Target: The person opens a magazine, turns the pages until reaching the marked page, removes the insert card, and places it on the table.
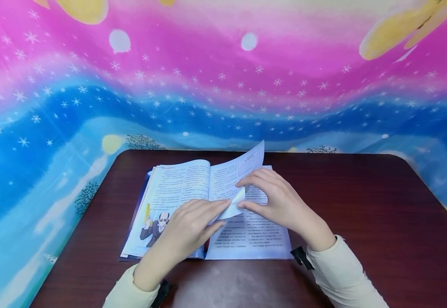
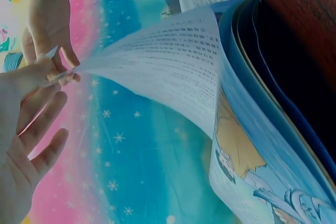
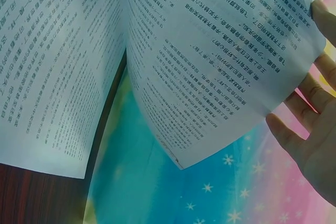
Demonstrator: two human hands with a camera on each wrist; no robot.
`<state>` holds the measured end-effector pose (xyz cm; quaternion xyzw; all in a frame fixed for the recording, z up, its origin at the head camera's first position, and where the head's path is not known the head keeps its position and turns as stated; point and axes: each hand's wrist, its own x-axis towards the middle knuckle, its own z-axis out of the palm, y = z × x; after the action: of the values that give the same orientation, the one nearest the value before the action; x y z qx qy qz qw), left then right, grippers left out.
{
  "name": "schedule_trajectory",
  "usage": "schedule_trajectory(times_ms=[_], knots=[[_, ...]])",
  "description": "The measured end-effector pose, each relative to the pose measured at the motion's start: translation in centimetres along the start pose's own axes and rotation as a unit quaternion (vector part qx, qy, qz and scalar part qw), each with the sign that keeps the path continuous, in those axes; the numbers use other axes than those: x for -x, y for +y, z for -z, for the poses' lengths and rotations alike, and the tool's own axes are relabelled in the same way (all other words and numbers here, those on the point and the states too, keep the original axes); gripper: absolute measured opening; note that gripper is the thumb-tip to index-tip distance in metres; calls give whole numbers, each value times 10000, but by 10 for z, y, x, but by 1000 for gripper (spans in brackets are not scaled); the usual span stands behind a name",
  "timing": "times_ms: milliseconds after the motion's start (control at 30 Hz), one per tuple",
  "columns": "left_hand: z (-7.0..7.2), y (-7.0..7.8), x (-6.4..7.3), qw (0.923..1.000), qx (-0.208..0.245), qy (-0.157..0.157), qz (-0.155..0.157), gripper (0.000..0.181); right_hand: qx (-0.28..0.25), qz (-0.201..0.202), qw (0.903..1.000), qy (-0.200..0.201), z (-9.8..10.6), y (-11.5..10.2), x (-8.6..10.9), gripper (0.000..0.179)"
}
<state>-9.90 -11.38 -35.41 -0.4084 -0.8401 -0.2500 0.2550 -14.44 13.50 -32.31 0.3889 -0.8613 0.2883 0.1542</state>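
Observation:
An open magazine (image 1: 242, 244) with dense printed text lies on the table. One of its right-hand pages (image 1: 225, 175) is raised and curves upward, and a pale folded part (image 1: 236, 203) shows between the hands. My left hand (image 1: 194, 226) pinches that page at the fold between thumb and fingers. Opposite it, my right hand (image 1: 281, 199) has thumb and index finger on the same page beside the fold. In the right wrist view, the right thumb (image 3: 323, 19) lies on the printed side, with fingers behind the sheet. The left wrist view shows the page (image 2: 157, 61) drawn taut toward both hands.
A dark reddish-brown table (image 1: 362, 205) extends on both sides of the magazine. Behind it hangs a pink and blue cloth (image 1: 208, 94) with snowflakes. The magazine's left page carries a cartoon figure (image 1: 155, 229). Black bands (image 1: 302, 258) sit at the sleeve cuffs.

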Motion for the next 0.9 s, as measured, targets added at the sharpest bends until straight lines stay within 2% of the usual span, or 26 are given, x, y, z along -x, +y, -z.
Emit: schedule_trajectory(times_ms=[333,600,800,900], knots=[[0,-1,2,9998,-147,118,84,48,-204,1,9997,146,6,-3,4,50],[5,-5,11,9977,-202,257,587,55,-205,-4,9990,386,12,0,16,47],[10,-10,20,9954,-215,478,807,49,-1,-154,9997,193,11,6,27,42],[14,-13,26,9943,-204,527,907,52,112,-240,9996,60,10,9,34,39]])
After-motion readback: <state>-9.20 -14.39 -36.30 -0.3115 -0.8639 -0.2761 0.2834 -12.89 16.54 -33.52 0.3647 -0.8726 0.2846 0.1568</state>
